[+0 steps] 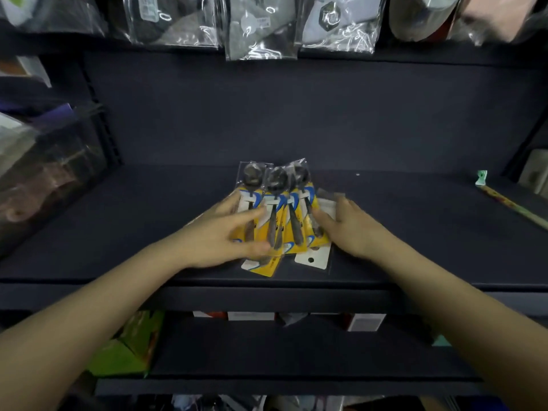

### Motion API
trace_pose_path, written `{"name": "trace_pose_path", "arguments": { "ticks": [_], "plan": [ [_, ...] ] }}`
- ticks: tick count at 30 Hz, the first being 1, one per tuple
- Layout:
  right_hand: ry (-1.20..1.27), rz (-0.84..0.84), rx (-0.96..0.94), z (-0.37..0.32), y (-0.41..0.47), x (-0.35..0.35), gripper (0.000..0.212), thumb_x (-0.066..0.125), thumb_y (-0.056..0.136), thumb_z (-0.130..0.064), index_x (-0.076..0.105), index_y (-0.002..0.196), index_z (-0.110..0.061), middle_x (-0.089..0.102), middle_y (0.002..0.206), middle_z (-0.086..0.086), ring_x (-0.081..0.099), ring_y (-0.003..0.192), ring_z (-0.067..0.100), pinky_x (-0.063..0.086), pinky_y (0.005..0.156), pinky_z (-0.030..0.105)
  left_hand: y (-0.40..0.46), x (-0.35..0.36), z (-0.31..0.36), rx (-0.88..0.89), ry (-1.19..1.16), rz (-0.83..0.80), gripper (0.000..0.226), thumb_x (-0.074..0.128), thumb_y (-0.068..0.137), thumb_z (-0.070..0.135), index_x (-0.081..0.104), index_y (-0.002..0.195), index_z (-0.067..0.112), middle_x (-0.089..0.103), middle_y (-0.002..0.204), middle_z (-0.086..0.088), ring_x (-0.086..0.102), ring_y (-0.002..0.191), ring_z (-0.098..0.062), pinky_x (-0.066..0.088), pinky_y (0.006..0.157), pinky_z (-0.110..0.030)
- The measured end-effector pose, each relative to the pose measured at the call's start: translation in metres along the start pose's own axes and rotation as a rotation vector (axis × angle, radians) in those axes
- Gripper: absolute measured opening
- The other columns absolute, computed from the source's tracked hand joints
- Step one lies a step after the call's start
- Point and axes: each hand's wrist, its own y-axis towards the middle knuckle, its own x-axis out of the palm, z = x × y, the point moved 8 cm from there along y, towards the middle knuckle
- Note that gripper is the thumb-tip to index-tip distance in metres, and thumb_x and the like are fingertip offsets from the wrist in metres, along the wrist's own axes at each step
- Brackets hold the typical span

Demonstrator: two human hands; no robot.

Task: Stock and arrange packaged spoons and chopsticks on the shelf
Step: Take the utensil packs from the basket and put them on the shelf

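At frame centre, on the dark shelf [118,226], lies a fan of spoon packs [284,215]: dark spoons in clear sleeves on yellow-and-blue cards. Left hand [219,235] presses them with spread fingers; right hand [353,229] touches their right edge, fingers straight. A chopstick pack [510,203] lies far right.

Head view, downward, near shelf [118,232]

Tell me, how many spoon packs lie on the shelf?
3 spoon bowls show plainly: left pack, middle pack, right pack, fanned between the left hand and right hand. More packs may be hidden underneath.
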Motion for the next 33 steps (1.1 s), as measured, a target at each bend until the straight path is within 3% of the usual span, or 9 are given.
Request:
{"name": "trace_pose_path", "arguments": {
  "ticks": [2,5,10,15,18,23,26,30,33],
  "plan": [
    [0.03,-0.068,-0.035,-0.005,-0.004,0.015,0.073,0.034,0.088,-0.059,0.033,0.138,-0.007,0.036,0.146,0.014,0.032,0.136,0.03,0.029,0.111,0.043,-0.004,0.008,-0.001,0.05,0.166,0.001,0.108,0.024,0.04,0.098,0.017,0.138,0.052,-0.012,0.157,0.001,-0.014,0.144,-0.013,0.006,0.119,-0.039],
    [-0.001,-0.051,-0.099,-0.024,0.007,0.03,0.099,0.028,0.069,-0.076,0.027,0.142,-0.009,0.031,0.148,0.013,0.025,0.139,0.029,0.025,0.113,0.045,0.001,0.007,-0.006,0.047,0.161,0.045,0.113,0.018,0.037,0.1,0.018,0.138,0.051,-0.01,0.158,0.001,-0.013,0.144,-0.012,0.007,0.119,-0.039],
    [-0.143,-0.06,-0.13,-0.044,0.038,0.046,0.097,0.034,0.076,-0.076,0.017,0.147,-0.011,0.021,0.153,0.014,0.018,0.143,0.03,0.022,0.115,0.045,0.016,0.0,-0.024,-0.028,0.162,0.06,0.118,0.021,0.035,0.1,0.013,0.14,0.048,-0.008,0.158,-0.004,-0.012,0.144,-0.015,0.009,0.119,-0.041],
    [-0.152,-0.089,-0.129,-0.048,0.058,0.04,0.094,0.039,0.078,-0.074,0.018,0.147,-0.013,0.019,0.155,0.013,0.02,0.143,0.031,0.022,0.115,0.045,0.022,-0.009,-0.024,-0.161,0.167,0.123,0.081,0.05,0.076,0.066,0.015,0.144,0.038,0.002,0.157,-0.011,-0.002,0.145,-0.023,0.006,0.118,-0.037],
    [-0.203,0.023,-0.122,-0.053,0.047,0.028,0.084,0.041,0.084,-0.065,0.025,0.144,-0.008,0.024,0.152,0.016,0.025,0.139,0.035,0.025,0.111,0.047,0.013,-0.012,-0.014,-0.153,0.162,0.209,0.08,0.051,0.081,0.057,0.016,0.146,0.026,0.017,0.155,-0.013,0.01,0.144,-0.026,0.016,0.117,-0.04],
    [-0.011,0.282,-0.653,-0.102,-0.038,0.018,0.034,0.047,0.09,-0.029,0.058,0.111,-0.005,0.058,0.118,0.014,0.05,0.112,0.035,0.04,0.097,0.041,-0.084,-0.019,0.009,-0.129,0.13,0.662,0.061,0.038,0.082,0.053,0.05,0.129,0.015,0.059,0.125,-0.01,0.048,0.121,-0.028,0.037,0.1,-0.035],
    [0.106,0.268,-0.972,-0.126,-0.112,0.036,0.029,0.04,0.088,-0.022,0.064,0.089,-0.007,0.066,0.093,0.009,0.059,0.089,0.031,0.049,0.078,0.036,-0.166,0.003,0.001,-0.154,0.148,0.798,0.044,0.041,0.086,0.033,0.06,0.116,0.008,0.067,0.107,-0.011,0.057,0.103,-0.03,0.038,0.09,-0.026],
    [-0.032,0.099,-1.181,-0.148,-0.182,0.105,0.03,0.038,0.088,-0.021,0.064,0.08,-0.008,0.065,0.077,0.008,0.061,0.073,0.029,0.051,0.056,0.035,-0.261,0.068,-0.047,-0.351,0.037,0.651,0.042,0.04,0.085,0.032,0.061,0.112,0.007,0.066,0.099,-0.009,0.06,0.089,-0.022,0.047,0.076,-0.03],
    [-0.216,-0.194,-1.206,-0.158,-0.205,0.184,0.028,0.038,0.091,-0.022,0.062,0.088,-0.008,0.063,0.087,0.01,0.061,0.082,0.031,0.051,0.059,0.038,-0.322,0.128,-0.099,-0.578,-0.002,0.471,0.03,0.052,0.087,0.02,0.061,0.114,0.01,0.065,0.1,-0.009,0.064,0.086,-0.026,0.048,0.072,-0.03]
  ]
}}
